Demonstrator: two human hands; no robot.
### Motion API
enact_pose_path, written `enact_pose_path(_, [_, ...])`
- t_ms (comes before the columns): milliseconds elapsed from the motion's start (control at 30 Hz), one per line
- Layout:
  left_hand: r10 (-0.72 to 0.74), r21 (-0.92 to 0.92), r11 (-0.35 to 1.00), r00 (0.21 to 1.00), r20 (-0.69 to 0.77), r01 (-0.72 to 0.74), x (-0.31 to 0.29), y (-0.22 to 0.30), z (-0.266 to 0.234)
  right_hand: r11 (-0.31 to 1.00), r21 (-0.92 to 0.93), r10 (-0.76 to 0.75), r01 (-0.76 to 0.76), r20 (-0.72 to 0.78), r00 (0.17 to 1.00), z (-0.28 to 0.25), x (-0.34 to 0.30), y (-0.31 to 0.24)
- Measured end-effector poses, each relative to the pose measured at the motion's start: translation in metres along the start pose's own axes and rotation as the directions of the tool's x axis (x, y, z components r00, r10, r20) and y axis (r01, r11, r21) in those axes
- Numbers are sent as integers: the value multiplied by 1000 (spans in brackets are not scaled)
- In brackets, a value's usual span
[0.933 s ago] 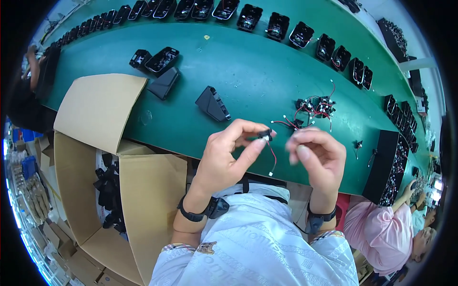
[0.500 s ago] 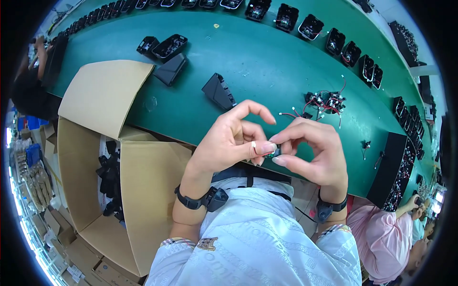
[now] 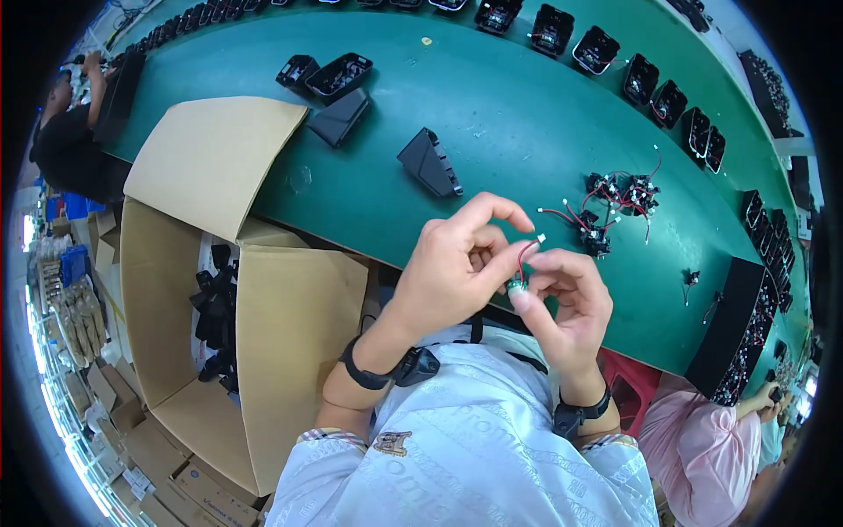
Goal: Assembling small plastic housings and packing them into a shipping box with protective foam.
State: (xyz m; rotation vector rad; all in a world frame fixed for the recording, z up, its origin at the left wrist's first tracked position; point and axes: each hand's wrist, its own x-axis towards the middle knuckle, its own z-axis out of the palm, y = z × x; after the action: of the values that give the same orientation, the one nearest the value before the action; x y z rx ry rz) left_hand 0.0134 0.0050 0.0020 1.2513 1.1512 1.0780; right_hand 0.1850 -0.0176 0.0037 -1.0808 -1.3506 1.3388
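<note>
Just past the front edge of the bench, my left hand [image 3: 457, 263] and my right hand [image 3: 571, 307] meet over a small green circuit board [image 3: 516, 285]. A short red and black wire lead [image 3: 524, 256] rises from the board to a white plug. My left thumb and fingers are closed at the lead. The right thumb presses on the board, with its fingers curled beside it; part of the board is hidden. Beyond the right hand lies a tangle of small boards with red and black leads [image 3: 623, 193]. A black plastic housing [image 3: 428, 162] rests ahead of my left hand.
An open cardboard box [image 3: 303, 369] with black parts inside stands at my left. More black housings [image 3: 341, 75] lie behind it. Rows of filled black housings [image 3: 551, 29] line the far side. A black bin of small parts [image 3: 724, 325] sits at the right. People work at both ends.
Both hands appear slightly lower relative to the bench items. The lead and its white plug now stand up above the left thumb, and the right fingers have curled in more.
</note>
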Motion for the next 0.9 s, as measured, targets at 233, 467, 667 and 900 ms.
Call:
enact_pose_path(233, [395, 227, 916, 849, -350, -332, -1, -6, 8, 937, -242, -217, 251, 160, 963, -14, 12, -2])
enact_pose_path(467, [506, 773, 593, 851, -139, -227, 19, -12, -49, 977, 39, -202, 210, -143, 969, -11, -3, -7])
enact_pose_path(667, [359, 439, 849, 931, -67, -295, 15, -31, -45, 941, -64, -337, 332, -81, 938, -19, -3, -3])
enact_pose_path(900, [402, -202, 902, 913, 73, -382, 3, -22, -27, 807, -353, -529, 473, -77, 845, -19, 24, -16])
